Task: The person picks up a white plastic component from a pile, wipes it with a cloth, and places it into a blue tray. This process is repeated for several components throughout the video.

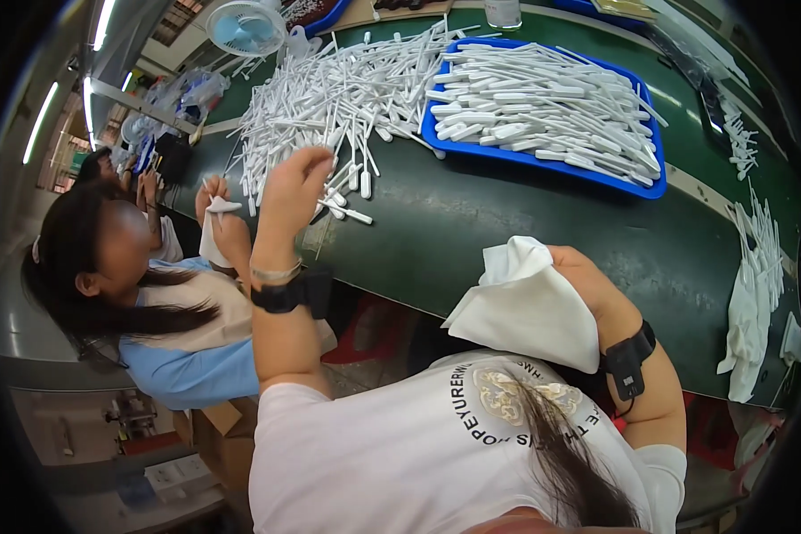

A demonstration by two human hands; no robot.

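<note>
To the left of my left hand (pixel 295 182) a co-worker (pixel 142 294) sits at the same bench (pixel 525 240), holding a small white cloth (pixel 212 233) in raised hands. My left hand is lifted over the near edge of the loose pile of white plastic sticks (pixel 329 98); its grip is curled narrow with the fingertips down among the nearest sticks, but I cannot tell whether it has one pinched. A black wristband (pixel 287 294) and a thin bracelet sit on that forearm. Beyond this hand, at the far end of the pile, stands a small white fan (pixel 245 27).

Between my two hands the dark green bench surface shows bare. Ahead and to the left of my right hand (pixel 587 285) lies a blue tray (pixel 543 165) heaped with the same white sticks, touching the loose pile's right edge. My right hand's grip is closed on a folded white cloth (pixel 525 307), which drapes over the fingers and hangs toward my chest. A black band (pixel 627 360) wraps that wrist. Well to the right, more white cloths and sticks (pixel 756 285) lie along the bench edge.
</note>
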